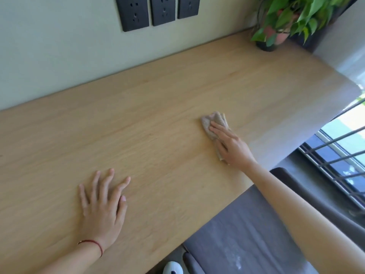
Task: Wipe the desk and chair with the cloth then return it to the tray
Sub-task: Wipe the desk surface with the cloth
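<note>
A crumpled beige cloth (212, 123) lies on the light wooden desk (158, 119), right of centre. My right hand (231, 146) presses flat on top of it, fingers stretched over the cloth, which shows beyond my fingertips and under my palm. My left hand (102, 204) rests flat on the desk near the front left, fingers spread, holding nothing. A grey upholstered chair (248, 230) with pale dusty marks on its seat stands below the desk's front edge at the lower right. No tray is in view.
A potted green plant (284, 22) stands at the desk's far right corner. Three black wall sockets (158, 10) sit on the wall behind. A window with metal bars (339, 155) is at the right. A white object (172, 268) shows on the floor.
</note>
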The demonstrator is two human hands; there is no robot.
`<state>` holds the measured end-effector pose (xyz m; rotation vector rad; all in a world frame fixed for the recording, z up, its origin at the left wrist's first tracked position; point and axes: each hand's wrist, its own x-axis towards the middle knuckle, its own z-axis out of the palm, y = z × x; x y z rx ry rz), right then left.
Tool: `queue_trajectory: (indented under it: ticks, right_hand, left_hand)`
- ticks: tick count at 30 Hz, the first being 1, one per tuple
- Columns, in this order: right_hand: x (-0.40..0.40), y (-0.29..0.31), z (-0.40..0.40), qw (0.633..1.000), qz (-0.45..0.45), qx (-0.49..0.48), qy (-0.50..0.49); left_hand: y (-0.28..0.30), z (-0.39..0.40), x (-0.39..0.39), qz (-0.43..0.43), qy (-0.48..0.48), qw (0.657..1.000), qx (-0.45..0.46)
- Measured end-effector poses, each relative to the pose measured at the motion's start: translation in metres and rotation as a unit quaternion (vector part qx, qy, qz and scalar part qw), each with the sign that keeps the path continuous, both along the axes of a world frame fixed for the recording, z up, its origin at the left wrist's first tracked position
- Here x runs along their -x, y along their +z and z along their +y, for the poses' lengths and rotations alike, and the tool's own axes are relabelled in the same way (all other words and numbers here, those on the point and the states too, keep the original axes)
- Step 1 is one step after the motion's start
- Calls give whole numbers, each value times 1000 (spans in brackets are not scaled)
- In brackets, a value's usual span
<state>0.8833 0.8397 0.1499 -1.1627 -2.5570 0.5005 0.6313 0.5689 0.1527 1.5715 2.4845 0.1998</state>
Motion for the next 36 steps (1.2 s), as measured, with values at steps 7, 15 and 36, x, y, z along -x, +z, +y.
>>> queue_trajectory:
  ticks: [7, 15, 36]
  right_hand:
    - [-55, -1, 86, 956, -5, -15, -291]
    - [36, -6, -71, 999, 22, -12, 24]
    - [61, -9, -170, 983, -17, -12, 185]
  left_hand:
    - [-14, 0, 5, 31, -7, 999, -12]
    - [-12, -2, 2, 31, -1, 999, -11]
    - [-12, -4, 5, 15, -14, 1000, -14]
